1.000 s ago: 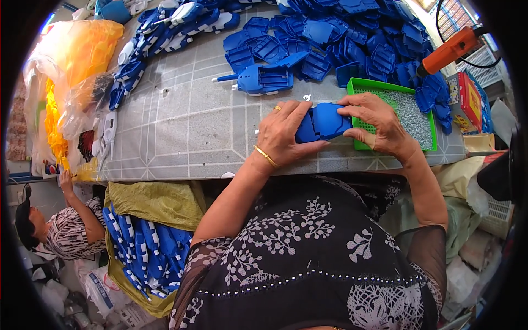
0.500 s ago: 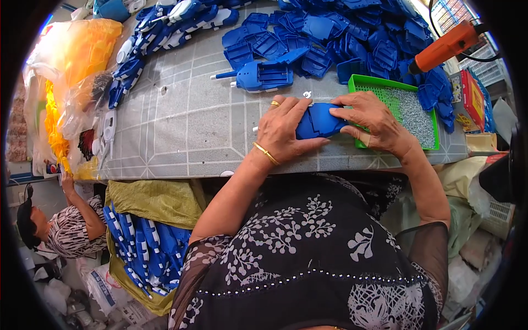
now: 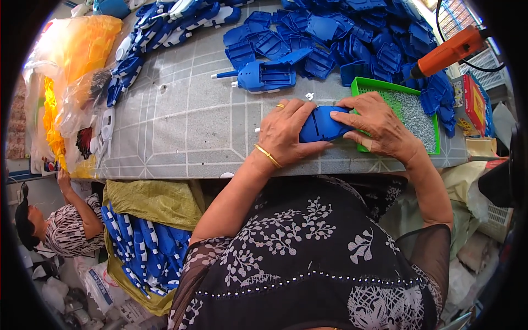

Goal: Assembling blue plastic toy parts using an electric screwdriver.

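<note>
Near the table's front edge, both hands grip one blue plastic housing (image 3: 325, 122) lying on the tabletop. My left hand (image 3: 286, 131) is wrapped over its left end, and a small white tip pokes out beyond the fingers. My right hand (image 3: 378, 122) grips the right end, with its thumb underneath and fingers on the top face. A dark seam runs across the visible blue surface; the ends are hidden by my fingers. Just behind lies a small white part (image 3: 309, 96). Farther back, a similar blue housing (image 3: 267, 77) lies with its open compartment facing up.
A green tray (image 3: 438, 144) of small silvery screws stands right of my hands. Blue covers (image 3: 330, 27) are heaped behind; an orange power screwdriver (image 3: 448, 52) hangs at the right. Finished-looking blue pieces (image 3: 146, 242) fill a sack below. At left, another person (image 3: 71, 223) touches yellow material.
Both hands remain on the blue housing and have shifted only slightly. The view has moved a little, and the screwdriver hangs in nearly the same place.
</note>
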`<act>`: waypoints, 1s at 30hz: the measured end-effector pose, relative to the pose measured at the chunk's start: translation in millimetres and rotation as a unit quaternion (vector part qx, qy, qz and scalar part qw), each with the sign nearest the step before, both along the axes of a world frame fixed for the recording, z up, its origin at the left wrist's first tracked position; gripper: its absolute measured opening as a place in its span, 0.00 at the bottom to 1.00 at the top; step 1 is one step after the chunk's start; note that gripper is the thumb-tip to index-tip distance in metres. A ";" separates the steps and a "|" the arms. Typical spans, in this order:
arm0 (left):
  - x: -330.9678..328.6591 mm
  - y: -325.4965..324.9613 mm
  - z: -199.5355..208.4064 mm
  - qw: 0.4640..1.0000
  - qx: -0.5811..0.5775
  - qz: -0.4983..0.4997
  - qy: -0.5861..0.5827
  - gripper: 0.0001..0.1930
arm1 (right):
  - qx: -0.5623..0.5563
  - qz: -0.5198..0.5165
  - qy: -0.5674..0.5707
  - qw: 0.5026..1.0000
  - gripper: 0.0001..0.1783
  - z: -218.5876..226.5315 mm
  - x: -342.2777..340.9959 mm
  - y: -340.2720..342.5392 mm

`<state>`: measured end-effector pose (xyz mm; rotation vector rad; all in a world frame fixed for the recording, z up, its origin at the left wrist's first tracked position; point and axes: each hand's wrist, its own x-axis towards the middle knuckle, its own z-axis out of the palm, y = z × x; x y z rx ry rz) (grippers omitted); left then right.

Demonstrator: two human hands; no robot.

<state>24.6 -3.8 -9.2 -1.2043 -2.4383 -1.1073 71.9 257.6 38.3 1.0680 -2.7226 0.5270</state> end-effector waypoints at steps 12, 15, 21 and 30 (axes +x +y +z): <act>1.2 8.5 2.1 1.000 -0.023 0.001 0.011 0.35 | -0.002 -0.029 0.034 0.999 0.29 -4.6 9.0 -15.0; 5.4 3.4 7.0 0.999 -0.021 0.023 0.034 0.34 | -0.174 -0.128 0.136 0.967 0.25 19.6 20.5 -4.0; 8.7 6.4 11.7 1.000 0.010 0.006 0.028 0.34 | -0.426 -0.417 0.274 0.754 0.30 30.0 -5.9 106.6; 5.3 9.5 4.6 0.999 -0.011 0.018 0.042 0.34 | -0.548 -0.245 0.049 0.798 0.27 44.8 -34.2 117.2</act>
